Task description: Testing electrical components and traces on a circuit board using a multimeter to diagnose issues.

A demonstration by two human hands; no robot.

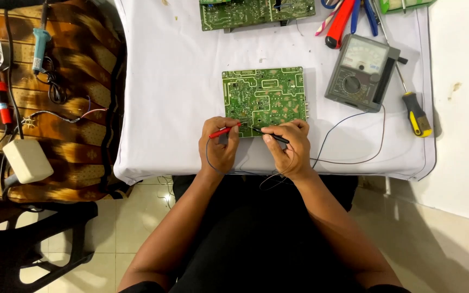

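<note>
A green circuit board lies on a table under a white cloth. My left hand grips a red test probe whose tip touches the board's near edge. My right hand grips a black test probe, its tip also on the board's near edge, just right of the red one. Thin leads run from the probes to a grey analogue meter at the right of the board.
A second green board lies at the far edge. Pliers and tools sit at the top right, with a yellow-handled screwdriver beside the meter. On the left a patterned surface holds a soldering iron, a white box and cables.
</note>
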